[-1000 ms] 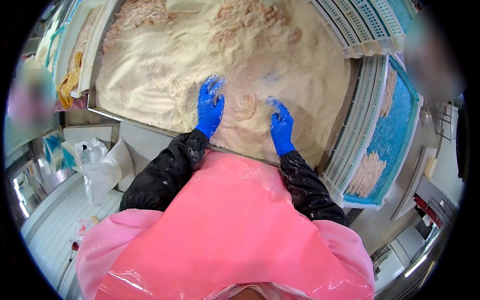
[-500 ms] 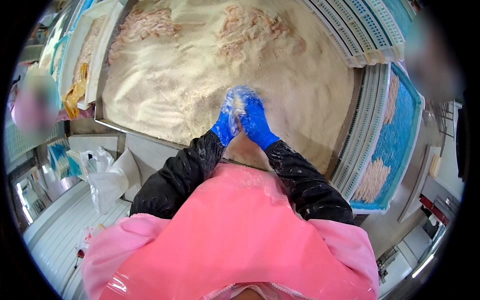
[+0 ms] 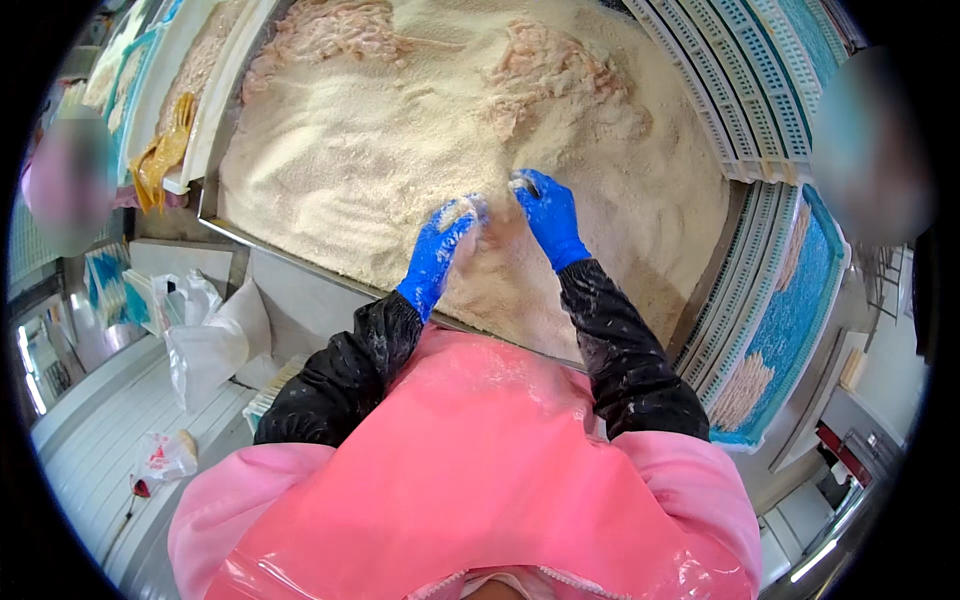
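A wide metal tray (image 3: 290,262) in front of me is filled with pale breadcrumbs (image 3: 350,190). Over the crumbs, near the tray's front edge, my blue-gloved left hand (image 3: 438,250) has its fingers curled round something pale and crumb-coated that I cannot make out. Apart from it, to the right, my right hand (image 3: 550,215) is closed, with a small whitish crumbed bit showing at its fingertips. Blurred crumbs show between the hands. Farther back on the crumbs lie two heaps of pale pink raw meat strips, one at the left (image 3: 335,35) and one nearer the middle (image 3: 555,65).
Slotted plastic trays (image 3: 735,260) are stacked along the right side; a blue-lined one (image 3: 785,300) holds rows of crumbed strips (image 3: 742,390). At the left, a yellow glove (image 3: 165,150) hangs on a white bin (image 3: 210,100). People stand at both sides. Plastic bags (image 3: 210,345) lie lower left.
My hands were pressed together over the crumbs; now they have parted, the left moving down and left, the right toward the right. The view has shifted slightly.
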Demonstrator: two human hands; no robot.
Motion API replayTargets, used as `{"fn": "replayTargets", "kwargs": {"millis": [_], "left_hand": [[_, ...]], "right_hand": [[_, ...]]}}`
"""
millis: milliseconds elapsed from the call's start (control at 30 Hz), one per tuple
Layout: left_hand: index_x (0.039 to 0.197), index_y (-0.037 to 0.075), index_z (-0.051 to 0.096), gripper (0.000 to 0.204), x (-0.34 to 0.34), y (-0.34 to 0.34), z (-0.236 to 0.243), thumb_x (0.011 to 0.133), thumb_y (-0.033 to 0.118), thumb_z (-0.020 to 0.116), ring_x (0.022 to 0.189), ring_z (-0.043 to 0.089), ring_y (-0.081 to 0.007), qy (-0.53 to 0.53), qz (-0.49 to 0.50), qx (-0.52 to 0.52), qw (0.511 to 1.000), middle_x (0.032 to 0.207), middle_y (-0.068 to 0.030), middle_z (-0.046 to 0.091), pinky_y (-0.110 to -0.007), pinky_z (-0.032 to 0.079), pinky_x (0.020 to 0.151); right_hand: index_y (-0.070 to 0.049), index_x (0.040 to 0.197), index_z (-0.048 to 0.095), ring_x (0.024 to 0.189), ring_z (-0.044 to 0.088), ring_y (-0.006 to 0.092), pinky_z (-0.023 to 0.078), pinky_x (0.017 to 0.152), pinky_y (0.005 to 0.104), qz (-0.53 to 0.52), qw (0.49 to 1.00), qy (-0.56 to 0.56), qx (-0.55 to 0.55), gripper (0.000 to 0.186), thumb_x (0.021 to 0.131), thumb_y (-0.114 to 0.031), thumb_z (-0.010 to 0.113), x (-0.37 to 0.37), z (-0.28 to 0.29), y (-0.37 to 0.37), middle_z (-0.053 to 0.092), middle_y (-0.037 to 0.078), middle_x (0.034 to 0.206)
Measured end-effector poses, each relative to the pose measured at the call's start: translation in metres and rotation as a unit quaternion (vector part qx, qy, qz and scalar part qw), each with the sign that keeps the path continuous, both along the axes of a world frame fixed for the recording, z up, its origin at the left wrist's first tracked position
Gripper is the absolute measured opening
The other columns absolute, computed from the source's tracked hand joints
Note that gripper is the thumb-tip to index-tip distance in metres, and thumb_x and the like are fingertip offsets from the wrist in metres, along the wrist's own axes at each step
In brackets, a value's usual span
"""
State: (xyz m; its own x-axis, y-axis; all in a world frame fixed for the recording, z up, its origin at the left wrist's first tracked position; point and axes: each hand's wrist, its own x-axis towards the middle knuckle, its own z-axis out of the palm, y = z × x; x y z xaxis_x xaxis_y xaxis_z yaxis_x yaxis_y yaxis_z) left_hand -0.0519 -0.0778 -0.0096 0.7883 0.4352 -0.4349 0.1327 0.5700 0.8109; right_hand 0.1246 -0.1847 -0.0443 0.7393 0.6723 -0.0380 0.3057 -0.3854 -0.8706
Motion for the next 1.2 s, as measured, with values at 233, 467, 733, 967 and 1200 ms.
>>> {"fn": "replayTargets", "kwargs": {"millis": [233,467,733,967,1200], "left_hand": [[0.128,-0.001,0.048,0.036,0.021,0.0,0.025,0.094,0.008,0.057,0.108,0.057,-0.0158,-0.057,0.176,0.186,0.965,0.114,-0.0094,0.061,-0.03,0.046,0.094],[0.135,0.002,0.043,0.044,0.024,0.027,0.016,0.099,0.026,0.048,0.08,0.057,-0.0138,-0.093,0.209,-0.064,0.971,0.106,-0.0081,0.061,-0.025,0.047,0.078],[0.14,0.013,0.041,0.045,0.009,0.047,-0.012,0.1,0.034,0.042,0.064,0.048,-0.0067,-0.075,0.119,-0.231,0.963,0.121,-0.0062,0.058,-0.021,0.04,0.049],[0.136,0.014,0.048,0.04,0.018,0.045,-0.017,0.099,0.028,0.046,0.078,0.057,-0.0106,-0.04,0.161,-0.317,0.934,0.121,-0.0039,0.06,-0.025,0.049,0.069],[0.136,0.017,0.047,0.04,0.013,0.051,-0.016,0.099,0.03,0.046,0.077,0.056,-0.0062,-0.073,0.112,-0.344,0.929,0.122,-0.0011,0.06,-0.021,0.043,0.057]], "right_hand": [[-0.001,0.098,0.068,0.083,0.068,0.0236,0.051,0.076,0.033,-0.101,0.99,-0.078,-0.06,0.024,0.085,-0.021,0.067,0.034,0.012,0.058,0.07,0.015,0.092],[-0.002,0.09,0.067,0.072,0.063,0.0214,0.05,0.071,0.0329,-0.031,0.992,0.099,0.076,0.024,0.077,-0.021,0.072,0.03,-0.005,0.062,0.068,0.013,0.083],[0.0,0.097,0.064,0.077,0.055,0.0061,0.048,0.071,0.0261,-0.084,0.984,0.154,0.04,0.019,0.085,-0.015,0.068,0.004,0.019,-0.016,0.066,0.005,0.087],[-0.003,0.101,0.065,0.079,0.055,0.0055,0.048,0.072,0.025,0.104,0.953,-0.258,-0.116,0.018,0.085,-0.011,0.068,-0.021,0.048,-0.066,0.065,0.001,0.089],[-0.001,0.097,0.062,0.067,0.05,0.0059,0.043,0.06,0.0207,-0.136,0.952,0.265,0.075,0.011,0.088,-0.009,0.064,-0.01,0.082,-0.089,0.057,0.0,0.08]]}}
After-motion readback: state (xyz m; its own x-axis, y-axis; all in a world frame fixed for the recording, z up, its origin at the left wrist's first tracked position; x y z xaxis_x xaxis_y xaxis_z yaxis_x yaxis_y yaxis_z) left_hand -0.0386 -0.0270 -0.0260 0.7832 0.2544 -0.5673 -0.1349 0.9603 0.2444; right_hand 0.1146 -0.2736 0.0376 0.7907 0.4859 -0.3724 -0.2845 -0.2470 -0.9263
